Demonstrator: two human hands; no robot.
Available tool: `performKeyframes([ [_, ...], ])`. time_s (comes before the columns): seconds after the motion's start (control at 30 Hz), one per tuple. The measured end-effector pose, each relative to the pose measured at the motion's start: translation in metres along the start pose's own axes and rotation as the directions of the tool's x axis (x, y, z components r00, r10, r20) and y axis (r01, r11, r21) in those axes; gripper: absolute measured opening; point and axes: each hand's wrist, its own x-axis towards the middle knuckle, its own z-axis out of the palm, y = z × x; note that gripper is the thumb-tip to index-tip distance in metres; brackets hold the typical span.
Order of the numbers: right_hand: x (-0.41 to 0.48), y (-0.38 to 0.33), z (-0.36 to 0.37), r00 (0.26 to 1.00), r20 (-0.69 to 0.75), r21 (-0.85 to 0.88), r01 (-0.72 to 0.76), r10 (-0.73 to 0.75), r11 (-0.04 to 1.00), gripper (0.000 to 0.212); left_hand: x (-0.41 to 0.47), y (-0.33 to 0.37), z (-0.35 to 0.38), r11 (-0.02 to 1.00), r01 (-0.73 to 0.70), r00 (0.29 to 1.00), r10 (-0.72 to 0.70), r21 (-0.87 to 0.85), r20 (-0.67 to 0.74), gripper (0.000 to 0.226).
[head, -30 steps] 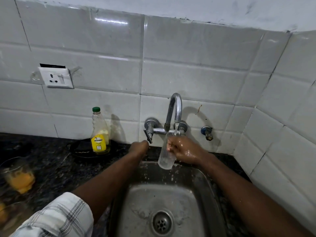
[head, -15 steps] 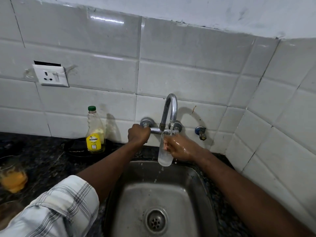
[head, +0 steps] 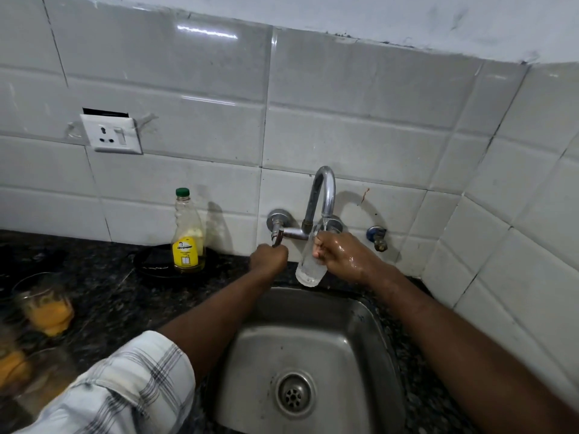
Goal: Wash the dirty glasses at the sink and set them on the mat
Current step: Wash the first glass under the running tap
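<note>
So, right hand (head: 344, 258) fingers wrapped round glass (head: 308, 269) under tap (head: 326, 189), frame centre | left hand (head: 269, 258) fingers curled on tap handle (head: 277, 239) | sink (head: 360, 303) below

Print on the yellow bottle label (head: 185, 252) is too blurred to read.

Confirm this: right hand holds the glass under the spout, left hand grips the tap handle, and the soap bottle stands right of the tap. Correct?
Not quite. The head view shows the soap bottle standing left of the tap, not right. The rest holds: the right hand holds the glass under the spout and the left hand grips the tap handle.
</note>
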Motion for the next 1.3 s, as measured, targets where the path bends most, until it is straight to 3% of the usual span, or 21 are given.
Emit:
performKeyframes([
  [0.03, -0.003, -0.001, 0.000, 1.000, -0.018, 0.048, -0.010, 0.010, 0.999, 0.017, -0.005, -0.008, 0.007, 0.990, 0.093, 0.990, -0.080, -0.105, 0.114, 0.036],
  [0.1, -0.010, -0.006, -0.001, 0.998, -0.050, 0.237, -0.035, 0.048, 0.971, 0.020, -0.015, -0.020, 0.017, 0.897, 0.340, 0.890, -0.210, -0.283, 0.404, 0.047],
  [0.13, -0.014, -0.009, -0.001, 0.994, -0.066, 0.324, -0.058, 0.084, 0.944, 0.024, -0.018, -0.023, 0.022, 0.823, 0.434, 0.837, -0.219, -0.365, 0.502, 0.054],
  [0.2, -0.021, -0.012, 0.002, 0.980, -0.092, 0.468, -0.113, 0.176, 0.876, 0.025, -0.016, -0.026, 0.033, 0.656, 0.524, 0.803, -0.166, -0.543, 0.573, 0.060],
  [0.3, -0.029, -0.007, 0.013, 0.944, -0.036, 0.705, -0.208, 0.327, 0.678, 0.010, -0.019, -0.018, 0.035, 0.551, 0.467, 0.850, -0.061, -0.692, 0.524, 0.054],
  [0.4, -0.039, -0.003, 0.024, 0.899, 0.171, 0.876, -0.326, 0.403, 0.356, 0.014, -0.022, -0.013, 0.031, 0.694, 0.277, 0.952, -0.106, -0.664, 0.287, 0.034],
  [0.47, -0.041, 0.002, 0.034, 0.857, 0.233, 0.869, -0.396, 0.460, 0.296, 0.018, -0.022, -0.011, 0.028, 0.778, 0.213, 0.976, -0.147, -0.592, 0.158, 0.026],
  [0.53, -0.041, 0.007, 0.042, 0.792, 0.227, 0.821, -0.469, 0.567, 0.327, 0.024, -0.018, -0.011, 0.026, 0.864, 0.156, 0.987, -0.158, -0.480, 0.035, 0.032],
  [0.63, -0.041, 0.015, 0.049, 0.738, 0.169, 0.616, -0.597, 0.654, 0.514, 0.040, -0.017, -0.010, 0.019, 0.984, 0.022, 0.995, -0.038, -0.178, -0.088, 0.043],
  [0.73, -0.036, 0.015, 0.053, 0.852, 0.075, 0.364, -0.507, 0.519, 0.781, 0.070, -0.019, -0.005, 0.010, 0.972, -0.179, 0.972, 0.199, 0.154, -0.123, 0.047],
  [0.8, -0.028, 0.010, 0.056, 0.926, 0.139, 0.345, -0.377, 0.351, 0.859, 0.091, -0.021, 0.003, 0.006, 0.888, -0.295, 0.939, 0.337, 0.352, -0.065, 0.046],
  [0.87, -0.019, 0.000, 0.065, 0.935, 0.215, 0.493, -0.352, 0.281, 0.796, 0.088, -0.026, 0.010, 0.005, 0.811, -0.355, 0.914, 0.405, 0.466, -0.008, 0.047],
  [0.97, -0.005, -0.015, 0.079, 0.935, 0.150, 0.630, -0.342, 0.322, 0.698, 0.074, -0.032, 0.014, 0.004, 0.770, -0.384, 0.891, 0.453, 0.509, -0.014, 0.044],
  [1.13, 0.003, -0.022, 0.095, 0.913, 0.091, 0.689, -0.345, 0.397, 0.637, 0.056, -0.024, 0.001, -0.023, 0.915, -0.349, 0.934, 0.357, 0.202, -0.004, 0.042],
  [1.2, 0.003, -0.026, 0.100, 0.901, 0.067, 0.677, -0.357, 0.429, 0.644, 0.049, -0.019, -0.007, -0.032, 0.941, -0.289, 0.954, 0.298, 0.175, -0.024, 0.046],
  [1.3, 0.005, -0.039, 0.106, 0.881, 0.056, 0.705, -0.368, 0.469, 0.606, 0.060, -0.015, -0.027, -0.045, 0.960, -0.174, 0.982, 0.186, 0.221, -0.033, 0.043],
])
